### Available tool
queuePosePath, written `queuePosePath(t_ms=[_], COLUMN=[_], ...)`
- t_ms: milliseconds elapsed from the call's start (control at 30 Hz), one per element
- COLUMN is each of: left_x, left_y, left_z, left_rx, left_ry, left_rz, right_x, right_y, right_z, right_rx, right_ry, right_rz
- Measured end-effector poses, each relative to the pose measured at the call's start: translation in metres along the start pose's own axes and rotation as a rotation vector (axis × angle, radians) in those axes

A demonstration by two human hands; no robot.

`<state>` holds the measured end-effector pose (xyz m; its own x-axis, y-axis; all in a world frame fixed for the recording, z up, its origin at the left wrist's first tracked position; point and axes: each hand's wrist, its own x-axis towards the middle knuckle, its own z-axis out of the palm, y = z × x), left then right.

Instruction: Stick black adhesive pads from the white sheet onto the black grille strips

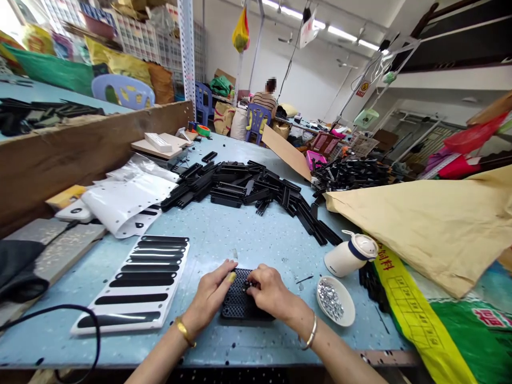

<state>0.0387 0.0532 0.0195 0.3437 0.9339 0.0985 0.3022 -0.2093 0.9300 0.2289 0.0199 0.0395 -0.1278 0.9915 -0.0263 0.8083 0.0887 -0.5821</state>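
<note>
A black perforated plastic block (pixel 236 305) lies on the blue table (pixel 224 234) near its front edge. My left hand (pixel 210 300) rests on the block's left side, fingers curled against it and thumb on top. My right hand (pixel 272 293) covers the block's right part, fingertips pinched on something small at its top that I cannot make out. A small white dish of shiny metal bits (pixel 335 301) sits just right of my right hand.
A white jig with black bars (pixel 140 280) lies at left. A heap of black plastic strips (pixel 244 189) fills the table's middle. A white bottle (pixel 350 255) lies on its side. Tan sacks (pixel 432 224) crowd the right. A person (pixel 266 101) sits far back.
</note>
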Motion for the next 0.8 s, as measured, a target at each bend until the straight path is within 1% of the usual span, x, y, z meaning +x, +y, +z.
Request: queuePosePath(t_ms=[133, 233, 400, 500, 567, 667, 800], left_x=[0.003, 0.007, 0.015, 0.018, 0.019, 0.020, 0.021], left_y=[-0.005, -0.006, 0.002, 0.007, 0.009, 0.010, 0.010], left_z=[-0.002, 0.001, 0.010, 0.015, 0.019, 0.022, 0.024], left_rx=[0.101, 0.195, 0.378, 0.453, 0.485, 0.526, 0.548], left_ry=[-0.036, -0.053, -0.114, -0.161, -0.180, -0.193, -0.198], left_rz=[0.066, 0.109, 0.181, 0.215, 0.230, 0.249, 0.269], right_x=[0.001, 0.004, 0.002, -0.005, -0.010, -0.015, -0.015], right_y=[0.010, 0.017, 0.029, 0.034, 0.036, 0.036, 0.035], right_z=[-0.009, -0.014, -0.025, -0.030, -0.027, -0.018, -0.007], right_rx=[-0.010, 0.000, 0.000, -0.035, -0.054, -0.073, -0.094], right_ry=[0.035, 0.084, 0.163, 0.158, 0.119, 0.067, 0.057], right_rz=[-0.010, -0.014, -0.010, 0.013, 0.010, -0.015, -0.036])
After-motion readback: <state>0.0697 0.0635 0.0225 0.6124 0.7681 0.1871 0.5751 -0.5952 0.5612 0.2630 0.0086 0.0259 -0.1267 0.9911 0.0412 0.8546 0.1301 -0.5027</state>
